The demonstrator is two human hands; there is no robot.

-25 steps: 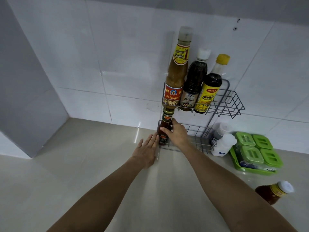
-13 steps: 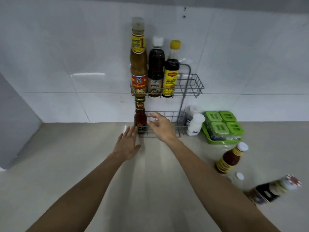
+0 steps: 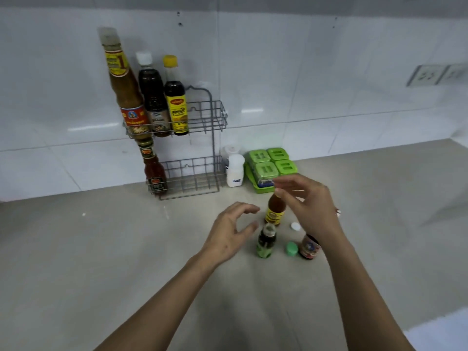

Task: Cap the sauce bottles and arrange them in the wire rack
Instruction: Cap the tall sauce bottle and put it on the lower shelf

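Observation:
The grey wire rack [image 3: 202,184] stands against the tiled wall. Its upper tier holds a tall orange sauce bottle [image 3: 125,89], a dark white-capped bottle [image 3: 153,97] and a yellow-capped bottle [image 3: 176,102]. A small red chili bottle [image 3: 153,171] stands in the lower tier. On the counter stand a yellow-labelled brown bottle [image 3: 274,211], an uncapped green-labelled bottle [image 3: 266,239] and a red-labelled bottle [image 3: 309,247] partly hidden by my right wrist. A green cap [image 3: 291,248] and a white cap [image 3: 295,226] lie loose between them. My right hand [image 3: 306,206] has its fingertips at the brown bottle's top, hiding its cap. My left hand [image 3: 228,234] hovers, fingers curved, beside the green-labelled bottle.
A white salt shaker [image 3: 235,171] and a green set of spice boxes [image 3: 271,168] sit right of the rack against the wall. Wall sockets [image 3: 428,76] are at the far right. Beige counter [image 3: 101,249] stretches to the left and front.
Both hands left the rack and the red chili bottle and moved right to the group of bottles on the counter. The view swung right with them.

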